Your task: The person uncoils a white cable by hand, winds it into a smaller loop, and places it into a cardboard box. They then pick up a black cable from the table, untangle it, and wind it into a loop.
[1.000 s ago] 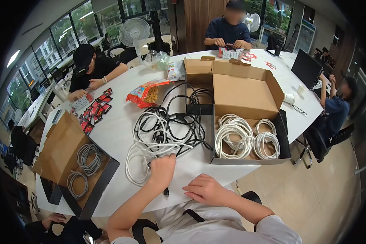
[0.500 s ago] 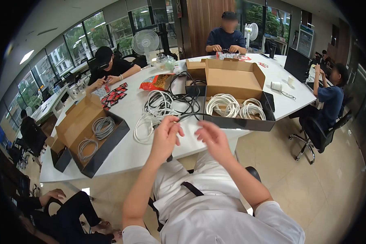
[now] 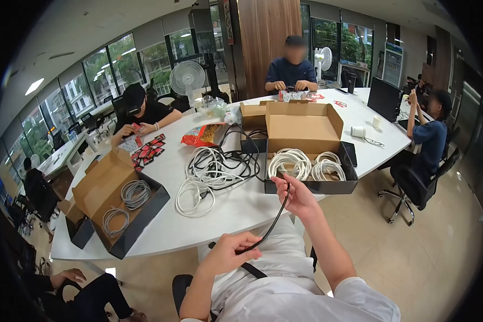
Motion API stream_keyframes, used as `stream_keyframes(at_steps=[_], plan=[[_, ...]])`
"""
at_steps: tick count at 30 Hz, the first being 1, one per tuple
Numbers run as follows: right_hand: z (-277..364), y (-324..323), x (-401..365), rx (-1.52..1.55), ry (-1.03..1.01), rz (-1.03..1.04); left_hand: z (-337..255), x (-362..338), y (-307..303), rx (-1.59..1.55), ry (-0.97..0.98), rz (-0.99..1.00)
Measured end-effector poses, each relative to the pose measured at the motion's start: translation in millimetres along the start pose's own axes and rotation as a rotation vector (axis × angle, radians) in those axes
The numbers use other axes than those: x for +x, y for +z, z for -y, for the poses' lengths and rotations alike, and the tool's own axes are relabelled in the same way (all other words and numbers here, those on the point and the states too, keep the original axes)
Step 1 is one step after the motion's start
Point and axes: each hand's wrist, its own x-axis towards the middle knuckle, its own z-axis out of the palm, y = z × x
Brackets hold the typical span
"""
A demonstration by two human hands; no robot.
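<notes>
A black cable point(image 3: 277, 220) runs between my two hands, above my lap. My left hand point(image 3: 232, 251) is closed around its lower stretch, low over my thighs. Higher up, in front of the box, my right hand point(image 3: 295, 196) pinches the same cable between thumb and fingers. On the table ahead lies a tangle of white cables point(image 3: 212, 169) mixed with black cables point(image 3: 247, 161). Just beyond my right hand, an open cardboard box point(image 3: 311, 187) holds coiled white cables point(image 3: 291, 162).
Another open box point(image 3: 124, 248) with coiled grey cables point(image 3: 136, 194) stands at the left table edge. Behind the tangle are a red snack bag point(image 3: 201, 135) and red packets point(image 3: 148, 152). Paper cups point(image 3: 358, 131) stand at right. Several people sit around the table.
My left hand has moved down toward my lap, holding the cable. My right hand, open before, has closed on the cable, which now stretches between both hands. The view has shifted slightly.
</notes>
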Motion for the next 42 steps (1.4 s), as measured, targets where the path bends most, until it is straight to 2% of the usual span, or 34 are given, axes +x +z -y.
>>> stream_keyframes(at_steps=[2,5,7,10,12,15,16,19,22,25,27,30,35,38,42], plan=[[-4.6,3.2,8.2,-0.006,-0.020,0.015,-3.5,-2.2,-5.8,0.005,-0.007,0.021],[-8.9,3.0,18.3,-0.124,-0.191,0.135,-10.5,-9.9,-20.0,0.152,-0.032,0.170],[0.0,6.9,18.2,-0.099,-0.200,0.262,-13.0,-12.1,-23.9,0.094,0.064,0.267],[17.2,17.4,15.6,-0.161,-0.173,0.225,0.6,-10.8,-25.4,0.017,0.123,0.387],[22.6,18.6,14.9,-0.195,-0.151,0.184,3.2,-15.8,-26.4,0.016,0.084,0.510],[24.6,28.4,14.7,-0.442,-0.137,-0.057,-8.3,-16.5,-25.0,-0.003,0.295,0.799],[24.1,18.8,26.7,-0.452,-0.135,-0.078,-8.9,-17.3,-17.9,-0.147,0.382,0.848],[22.1,12.6,35.9,-0.609,-0.229,-0.077,-18.7,-26.5,-10.7,-0.011,0.408,0.846],[16.4,27.3,26.5,-0.694,-0.377,-0.098,-22.1,-34.5,-9.0,0.263,0.082,0.664],[10.2,40.0,15.8,-0.755,-0.492,-0.025,-34.6,-30.9,-3.4,0.504,0.017,0.404],[8.6,48.5,6.1,-0.815,-0.557,0.066,-30.1,-28.8,-0.7,0.504,0.009,0.258],[11.2,61.7,-8.1,-0.696,-0.648,0.198,-21.5,-22.0,1.0,0.528,-0.030,0.102],[18.3,63.9,-10.4,-0.673,-0.677,0.237,7.3,-3.8,4.9,0.478,-0.035,-0.144],[16.7,62.1,-14.5,-0.613,-0.712,0.273,8.4,-1.3,2.4,0.416,-0.105,-0.154],[19.0,56.1,-18.0,-0.534,-0.792,0.342,12.0,2.0,0.8,0.363,-0.067,-0.303]])
